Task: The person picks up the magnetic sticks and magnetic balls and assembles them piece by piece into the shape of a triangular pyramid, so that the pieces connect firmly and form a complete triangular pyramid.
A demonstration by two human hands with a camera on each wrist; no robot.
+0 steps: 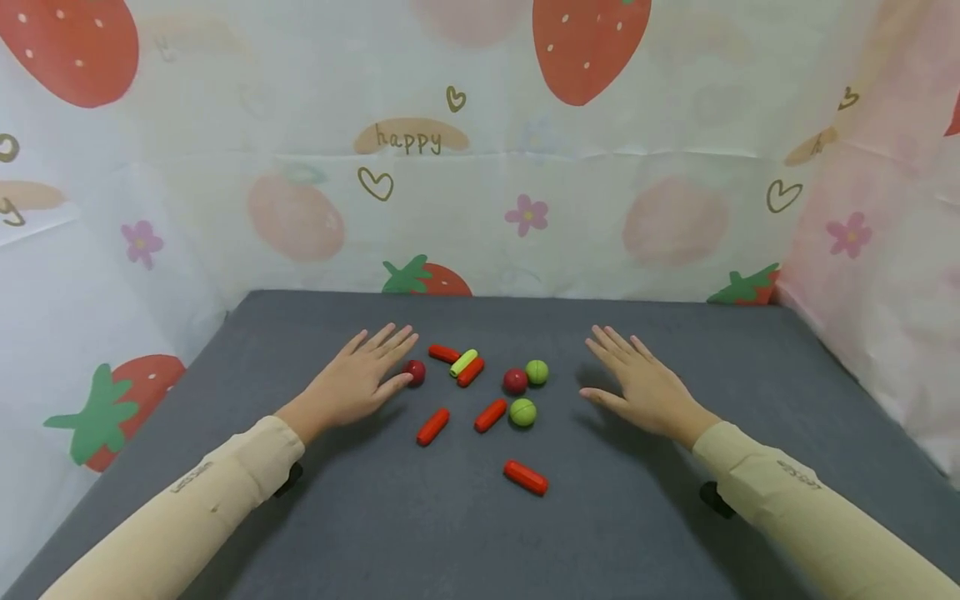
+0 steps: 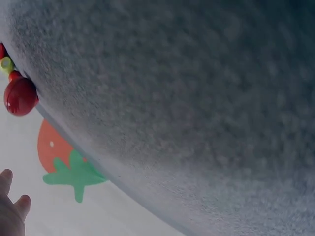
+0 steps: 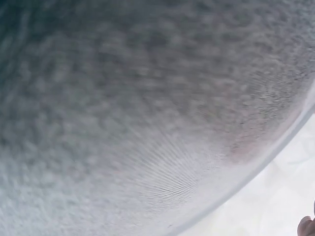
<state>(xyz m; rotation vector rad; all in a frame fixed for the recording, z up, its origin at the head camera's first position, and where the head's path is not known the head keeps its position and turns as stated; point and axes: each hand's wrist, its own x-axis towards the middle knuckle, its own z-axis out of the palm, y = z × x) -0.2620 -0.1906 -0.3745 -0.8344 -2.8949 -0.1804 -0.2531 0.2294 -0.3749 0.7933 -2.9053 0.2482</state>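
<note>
In the head view my left hand [image 1: 358,377] is held over the left of the grey table, palm down with straight, spread fingers. Its thumb tip overlaps a small red ball [image 1: 415,372]; this red ball [image 2: 20,96] also shows in the left wrist view. My right hand [image 1: 647,385] mirrors it on the right, fingers straight and holding nothing. Between the hands lie a second red ball [image 1: 515,382], a green ball [image 1: 537,372] beside it and another green ball [image 1: 522,412] nearer me. A yellow-green short tube [image 1: 463,363] lies against a red cylinder [image 1: 471,372].
More red cylinders lie scattered: one at the back [image 1: 445,353], two in the middle [image 1: 432,427] [image 1: 491,415] and one nearest me [image 1: 526,477]. The grey tabletop [image 1: 420,533] ends at a strawberry-patterned curtain [image 1: 480,225] behind and on both sides.
</note>
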